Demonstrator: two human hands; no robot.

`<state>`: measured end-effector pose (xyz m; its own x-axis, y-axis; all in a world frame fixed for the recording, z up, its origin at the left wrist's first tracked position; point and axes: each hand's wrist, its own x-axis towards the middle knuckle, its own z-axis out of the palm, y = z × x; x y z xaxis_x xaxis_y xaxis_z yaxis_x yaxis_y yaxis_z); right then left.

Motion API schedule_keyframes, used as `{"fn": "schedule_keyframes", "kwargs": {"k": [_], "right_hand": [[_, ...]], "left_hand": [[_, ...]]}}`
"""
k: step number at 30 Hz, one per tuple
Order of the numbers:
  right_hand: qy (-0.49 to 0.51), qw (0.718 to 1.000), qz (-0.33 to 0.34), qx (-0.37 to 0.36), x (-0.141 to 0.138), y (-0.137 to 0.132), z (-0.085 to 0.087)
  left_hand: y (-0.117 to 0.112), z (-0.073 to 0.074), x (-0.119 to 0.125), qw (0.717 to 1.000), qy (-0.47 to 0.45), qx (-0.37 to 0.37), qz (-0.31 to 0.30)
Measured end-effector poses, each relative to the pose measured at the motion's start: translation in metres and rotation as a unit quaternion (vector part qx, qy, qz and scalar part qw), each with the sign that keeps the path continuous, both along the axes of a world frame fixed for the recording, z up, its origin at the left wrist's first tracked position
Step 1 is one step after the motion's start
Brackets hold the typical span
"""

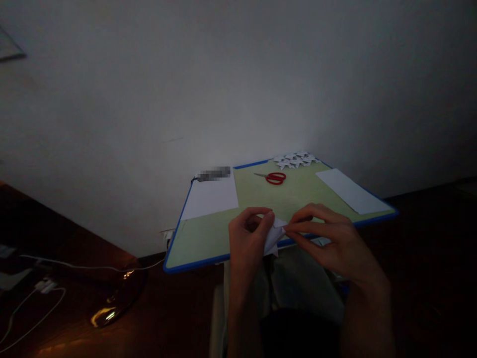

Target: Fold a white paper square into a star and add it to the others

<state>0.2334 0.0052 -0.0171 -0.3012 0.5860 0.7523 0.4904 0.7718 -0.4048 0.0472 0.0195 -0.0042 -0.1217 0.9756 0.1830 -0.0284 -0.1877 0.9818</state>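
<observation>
Between my hands, over the near edge of the table, is a small piece of folded white paper (274,237) with pointed corners. My left hand (249,232) pinches its left side between thumb and fingers. At its right tip, the thumb and fingers of my right hand (328,232) are closed on a point of the paper. My left fingers cover part of the folds. Beyond my hands, red-handled scissors (275,178) lie on the table, blades toward the left.
The green tabletop (208,236) has a blue rim. White sheets lie at the left (214,196) and right (350,190). Several folded paper shapes (296,159) stand in rows at the back, near the wall. A white cable (108,269) runs across the left side.
</observation>
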Motion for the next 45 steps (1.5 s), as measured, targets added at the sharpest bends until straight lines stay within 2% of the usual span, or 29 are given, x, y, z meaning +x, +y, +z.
{"fn": "schedule_keyframes", "kwargs": {"k": [17,23,27,31,34,38,45], "right_hand": [[0.010,1.000,0.001,-0.013,-0.001,0.000,-0.002],[0.104,0.993,-0.023,-0.042,-0.005,0.005,-0.001],[0.206,0.972,-0.031,-0.108,-0.009,0.011,-0.004],[0.298,0.931,0.037,-0.205,-0.017,0.014,-0.007],[0.346,0.899,0.096,-0.250,-0.023,0.013,-0.006],[0.395,0.871,0.127,-0.264,-0.029,0.012,-0.001],[0.435,0.855,0.109,-0.260,-0.030,0.012,0.006]], "left_hand": [[0.001,-0.001,-0.001,0.999,0.037,0.013,-0.013],[0.001,0.001,-0.001,0.998,0.009,0.059,-0.021],[-0.003,0.005,0.001,0.994,-0.025,0.109,0.001],[-0.007,0.006,0.006,0.989,-0.067,0.135,-0.001],[-0.009,0.006,0.009,0.986,-0.089,0.141,-0.001],[-0.008,0.007,0.009,0.984,-0.086,0.152,0.013],[-0.004,0.003,0.008,0.983,-0.055,0.173,0.012]]}}
